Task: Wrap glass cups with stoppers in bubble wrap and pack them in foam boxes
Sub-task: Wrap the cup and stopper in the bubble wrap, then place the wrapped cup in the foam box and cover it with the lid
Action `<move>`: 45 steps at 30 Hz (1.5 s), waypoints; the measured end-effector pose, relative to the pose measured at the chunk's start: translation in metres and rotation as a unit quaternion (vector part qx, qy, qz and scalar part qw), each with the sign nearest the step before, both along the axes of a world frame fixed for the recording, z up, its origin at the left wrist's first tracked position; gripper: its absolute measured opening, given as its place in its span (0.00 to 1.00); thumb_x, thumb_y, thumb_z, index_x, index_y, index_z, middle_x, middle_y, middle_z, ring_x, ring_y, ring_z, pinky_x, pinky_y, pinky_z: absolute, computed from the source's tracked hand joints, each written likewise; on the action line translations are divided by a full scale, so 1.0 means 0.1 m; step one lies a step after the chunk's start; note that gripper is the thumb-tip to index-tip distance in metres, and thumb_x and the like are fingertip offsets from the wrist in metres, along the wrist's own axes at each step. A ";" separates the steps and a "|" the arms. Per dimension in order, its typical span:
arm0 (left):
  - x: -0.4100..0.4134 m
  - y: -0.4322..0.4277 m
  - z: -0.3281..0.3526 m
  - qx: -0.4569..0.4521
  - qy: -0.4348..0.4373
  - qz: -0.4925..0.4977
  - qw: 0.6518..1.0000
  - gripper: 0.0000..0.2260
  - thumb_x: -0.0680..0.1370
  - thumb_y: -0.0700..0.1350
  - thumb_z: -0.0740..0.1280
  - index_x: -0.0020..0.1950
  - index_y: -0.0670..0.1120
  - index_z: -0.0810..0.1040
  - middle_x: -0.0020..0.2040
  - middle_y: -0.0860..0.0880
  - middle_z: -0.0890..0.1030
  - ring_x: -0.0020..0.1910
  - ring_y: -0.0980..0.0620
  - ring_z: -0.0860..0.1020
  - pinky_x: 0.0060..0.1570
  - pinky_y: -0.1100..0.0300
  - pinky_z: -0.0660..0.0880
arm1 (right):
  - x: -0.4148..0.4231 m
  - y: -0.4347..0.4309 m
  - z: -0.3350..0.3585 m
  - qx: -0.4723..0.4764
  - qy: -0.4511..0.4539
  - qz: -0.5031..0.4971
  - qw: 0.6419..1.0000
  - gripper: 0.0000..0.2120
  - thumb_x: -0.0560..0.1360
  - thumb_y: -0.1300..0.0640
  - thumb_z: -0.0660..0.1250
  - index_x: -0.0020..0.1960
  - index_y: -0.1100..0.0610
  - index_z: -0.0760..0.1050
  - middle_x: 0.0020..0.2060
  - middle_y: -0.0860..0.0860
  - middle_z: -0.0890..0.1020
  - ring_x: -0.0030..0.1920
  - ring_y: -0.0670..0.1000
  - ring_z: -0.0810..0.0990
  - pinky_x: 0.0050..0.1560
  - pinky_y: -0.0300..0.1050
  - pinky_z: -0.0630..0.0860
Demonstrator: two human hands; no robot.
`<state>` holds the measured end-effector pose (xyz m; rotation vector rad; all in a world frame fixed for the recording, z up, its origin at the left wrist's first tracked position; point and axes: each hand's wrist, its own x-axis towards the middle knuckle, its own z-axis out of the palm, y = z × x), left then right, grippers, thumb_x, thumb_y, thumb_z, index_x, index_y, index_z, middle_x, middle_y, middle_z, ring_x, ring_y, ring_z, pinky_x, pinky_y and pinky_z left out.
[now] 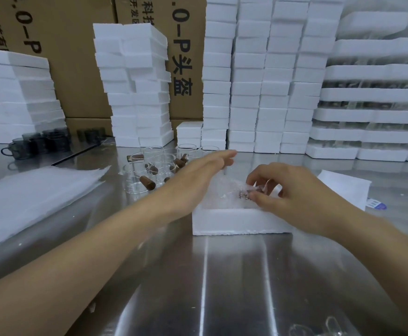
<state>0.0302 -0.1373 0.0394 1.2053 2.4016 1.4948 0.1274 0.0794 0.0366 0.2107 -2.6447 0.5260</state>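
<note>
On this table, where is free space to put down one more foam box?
The steel table is bare on the near side of the open foam box. A narrower strip lies between that box and the foam stacks behind. The left is crowded: bubble wrap sheets, then glass cups.

Bare left hand [204,170], bare right hand [297,200], bare forearms [101,238], slender fingers [266,169]

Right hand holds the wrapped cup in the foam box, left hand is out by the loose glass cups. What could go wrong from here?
1. The left hand, fingers straight, hangs close to the crowded glass cups; a sweep could knock them together.
2. The right hand pinches the wrapped cup only by its wrapping, which may come loose.
3. Neither hand seems to steady the foam box; it could slide on the steel table.
</note>
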 end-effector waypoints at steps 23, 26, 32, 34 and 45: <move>-0.17 -0.24 0.10 -0.136 0.129 -0.008 0.982 0.27 0.74 0.66 0.73 0.69 0.55 0.84 0.45 0.76 0.78 0.42 0.73 0.78 0.42 0.77 0.71 | 0.03 -0.24 -0.07 0.004 0.022 0.041 0.999 0.17 0.79 0.56 0.66 0.62 0.39 0.81 0.62 0.41 0.75 0.64 0.45 0.69 0.61 0.28 0.65; -0.15 -0.25 0.10 -0.135 0.158 -0.001 0.978 0.28 0.71 0.71 0.71 0.66 0.60 0.84 0.52 0.72 0.79 0.52 0.70 0.78 0.52 0.69 0.74 | 0.02 -0.29 -0.05 0.025 -0.004 0.022 0.999 0.18 0.77 0.53 0.64 0.63 0.38 0.80 0.65 0.39 0.71 0.68 0.45 0.66 0.70 0.48 0.66; -0.09 -0.28 0.11 -0.134 0.246 0.024 0.960 0.21 0.75 0.71 0.72 0.63 0.62 0.85 0.58 0.67 0.82 0.62 0.66 0.78 0.59 0.66 0.74 | 0.07 -0.20 0.04 -0.039 -0.007 0.000 0.999 0.18 0.75 0.47 0.64 0.65 0.36 0.75 0.65 0.38 0.74 0.69 0.44 0.68 0.71 0.50 0.65; -0.08 -0.28 0.11 -0.128 0.263 0.029 0.956 0.18 0.77 0.68 0.72 0.62 0.61 0.86 0.57 0.67 0.83 0.62 0.68 0.77 0.56 0.73 0.72 | 0.04 -0.05 0.07 -0.053 0.025 -0.062 0.996 0.18 0.75 0.46 0.64 0.64 0.38 0.74 0.61 0.41 0.76 0.64 0.47 0.73 0.66 0.52 0.70; -0.02 -0.26 0.10 -0.211 0.298 0.043 0.930 0.17 0.81 0.72 0.58 0.64 0.69 0.78 0.54 0.67 0.82 0.56 0.64 0.76 0.53 0.56 0.74 | -0.04 0.50 0.00 -0.008 -0.112 -0.285 0.952 0.15 0.73 0.55 0.73 0.58 0.45 0.78 0.54 0.49 0.75 0.44 0.47 0.76 0.49 0.50 0.76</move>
